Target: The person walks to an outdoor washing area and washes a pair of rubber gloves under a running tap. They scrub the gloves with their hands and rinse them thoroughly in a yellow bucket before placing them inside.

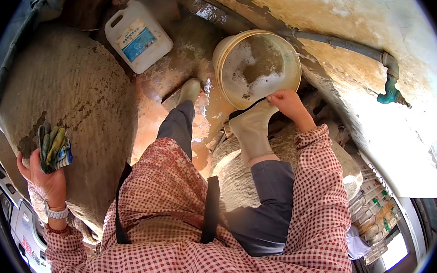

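Observation:
My left hand [44, 181] is at the left, beside the large stone slab [81, 95]. Its fingers are closed on a bunched, stained green and dark cloth bundle with a striped edge, which looks like work gloves [53, 148]. On the right, a beige rubber boot [253, 129] on my raised right foot is turned sideways, its dark sole edge facing the bucket. My right hand [286, 104] pinches that boot at the toe. Just beyond it stands a pale bucket [217, 60] of murky, foamy water. My other boot [190, 91] is on the wet floor.
A white plastic jug [138, 38] with a blue label stands at the far left of the floor. A grey pipe with a green tap [390, 94] runs along the stained wall [356, 10]. A rough stone [236, 173] lies beneath my raised leg.

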The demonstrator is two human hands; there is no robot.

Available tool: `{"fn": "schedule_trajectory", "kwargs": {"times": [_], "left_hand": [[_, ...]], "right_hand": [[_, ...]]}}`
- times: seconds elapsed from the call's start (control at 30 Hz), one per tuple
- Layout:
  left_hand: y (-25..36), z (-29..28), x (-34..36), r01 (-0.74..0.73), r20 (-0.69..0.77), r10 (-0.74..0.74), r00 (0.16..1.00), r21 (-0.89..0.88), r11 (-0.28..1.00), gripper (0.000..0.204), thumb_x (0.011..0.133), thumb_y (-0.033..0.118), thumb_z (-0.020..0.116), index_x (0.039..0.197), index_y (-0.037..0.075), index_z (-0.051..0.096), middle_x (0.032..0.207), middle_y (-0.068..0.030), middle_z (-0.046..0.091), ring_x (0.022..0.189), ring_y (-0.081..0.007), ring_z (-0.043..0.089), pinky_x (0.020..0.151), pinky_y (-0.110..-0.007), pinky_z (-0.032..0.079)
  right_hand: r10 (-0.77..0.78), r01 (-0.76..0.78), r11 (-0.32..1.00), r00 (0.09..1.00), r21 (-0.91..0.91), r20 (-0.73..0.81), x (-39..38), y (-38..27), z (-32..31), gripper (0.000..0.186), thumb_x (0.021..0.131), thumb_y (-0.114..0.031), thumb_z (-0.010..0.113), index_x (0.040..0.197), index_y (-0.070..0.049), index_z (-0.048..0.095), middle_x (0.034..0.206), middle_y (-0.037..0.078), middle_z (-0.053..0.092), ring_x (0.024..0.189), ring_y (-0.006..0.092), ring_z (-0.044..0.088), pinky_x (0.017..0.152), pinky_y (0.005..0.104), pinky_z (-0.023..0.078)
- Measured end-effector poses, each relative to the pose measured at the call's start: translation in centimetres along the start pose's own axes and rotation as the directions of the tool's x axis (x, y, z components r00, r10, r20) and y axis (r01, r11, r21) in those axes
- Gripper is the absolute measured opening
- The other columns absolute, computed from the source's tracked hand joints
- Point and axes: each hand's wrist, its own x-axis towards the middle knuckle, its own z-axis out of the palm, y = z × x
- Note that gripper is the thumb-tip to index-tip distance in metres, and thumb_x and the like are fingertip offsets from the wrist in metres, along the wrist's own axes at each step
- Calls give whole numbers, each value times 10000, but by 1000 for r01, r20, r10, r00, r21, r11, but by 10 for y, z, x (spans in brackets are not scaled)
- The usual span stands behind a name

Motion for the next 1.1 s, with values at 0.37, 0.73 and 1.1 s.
{"fn": "schedule_trajectory", "kwargs": {"times": [0.37, 0.73, 1.1], "left_hand": [[1, 0, 3, 18, -35, -19, 999, -35, 999, 329, 663, 101, 699, 959, 36, 569, 851, -56, 594, 966, -236, 526, 1060, -416, 211], [3, -5, -4, 217, -6, -218, 976, -64, 974, 400, 644, 95, 707, 1012, 96, 552, 985, -33, 584, 1265, -346, 303, 997, -484, 220], [1, -1, 1, 212, 10, -212, 977, -80, 974, 398, 642, 55, 655, 1022, 98, 543, 992, -20, 565, 1265, -352, 287, 1003, -483, 198]], "right_hand": [[216, -272, 300, 953, 914, 212, -32, -28, -61, 463, 948, -357, 379, 1171, 40, 463, 1128, 181, 555, 995, 268, 573, 852, 372, 474], [278, -131, 724, 954, 677, -113, -40, -69, -96, 260, 889, -109, 520, 1094, 48, 545, 906, 112, 618, 772, 150, 615, 697, 252, 527], [151, -139, 987, 976, 86, -156, -18, -56, -87, 564, 783, 51, 401, 1312, -145, 422, 1249, 158, 490, 1001, 228, 549, 733, 299, 484]]}}
